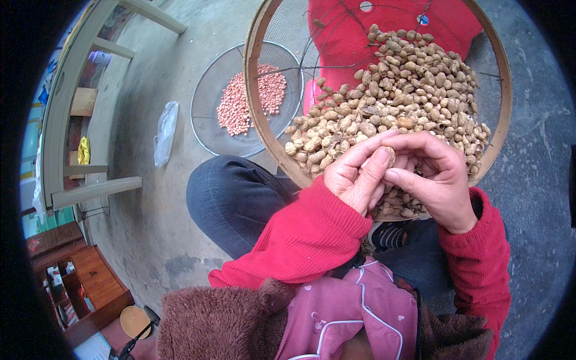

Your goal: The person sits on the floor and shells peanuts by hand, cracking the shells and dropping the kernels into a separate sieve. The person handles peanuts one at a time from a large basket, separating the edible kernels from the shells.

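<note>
An unshelled peanut point(390, 158) is pinched between my two hands, which are cupped together over the near side of a round sieve. The thumb of my left hand point(357, 175) presses against the peanut's side. From the right, my right hand point(434, 177) curls around it, thumb close to the shell and fingertips meeting the left ones. Below my hands, a heap of unshelled peanuts point(405, 96) spreads over the mesh of the wooden-rimmed sieve point(505, 90). The fingers hide part of the held peanut and some of the heap.
Left of the sieve, shelled pink peanut kernels point(231, 108) lie in a wire-rimmed mesh basket point(204, 128), partly overlapped by the sieve's rim. Red material point(333, 36) shows under the mesh. A clear plastic bag point(166, 135) rests on the concrete floor, near a grey wooden frame point(58, 135).
</note>
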Motion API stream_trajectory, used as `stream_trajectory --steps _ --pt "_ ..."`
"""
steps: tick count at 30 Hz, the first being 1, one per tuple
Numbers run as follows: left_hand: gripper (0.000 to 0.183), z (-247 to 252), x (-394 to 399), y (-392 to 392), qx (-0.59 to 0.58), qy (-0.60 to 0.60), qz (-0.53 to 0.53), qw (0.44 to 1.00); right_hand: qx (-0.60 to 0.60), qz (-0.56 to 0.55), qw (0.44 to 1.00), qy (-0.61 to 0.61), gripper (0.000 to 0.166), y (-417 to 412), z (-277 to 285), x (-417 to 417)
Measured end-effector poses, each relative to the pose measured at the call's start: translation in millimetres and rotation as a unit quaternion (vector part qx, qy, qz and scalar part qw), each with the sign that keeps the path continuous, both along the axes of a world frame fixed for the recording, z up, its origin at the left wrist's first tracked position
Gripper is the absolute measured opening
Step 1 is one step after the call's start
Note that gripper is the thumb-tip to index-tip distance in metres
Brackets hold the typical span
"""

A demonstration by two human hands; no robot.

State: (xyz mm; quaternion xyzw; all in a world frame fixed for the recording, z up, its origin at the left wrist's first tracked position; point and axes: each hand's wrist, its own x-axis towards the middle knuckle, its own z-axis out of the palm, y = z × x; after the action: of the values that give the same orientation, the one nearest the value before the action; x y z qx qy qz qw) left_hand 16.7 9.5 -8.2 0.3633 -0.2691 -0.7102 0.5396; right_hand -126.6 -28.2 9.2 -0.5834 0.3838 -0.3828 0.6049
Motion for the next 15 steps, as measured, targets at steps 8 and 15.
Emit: stream_trajectory --steps 8,15 --pt "0.032 -6 -3 -2 -0.019 -0.022 -0.001 1.0 -0.073 -0.011 0.996 0.052 0.023 1 5 2" --pt "0.031 -5 1 -2 -0.024 -0.12 -0.003 0.992 0.035 -0.013 0.999 -0.02 0.019 6 4 4"
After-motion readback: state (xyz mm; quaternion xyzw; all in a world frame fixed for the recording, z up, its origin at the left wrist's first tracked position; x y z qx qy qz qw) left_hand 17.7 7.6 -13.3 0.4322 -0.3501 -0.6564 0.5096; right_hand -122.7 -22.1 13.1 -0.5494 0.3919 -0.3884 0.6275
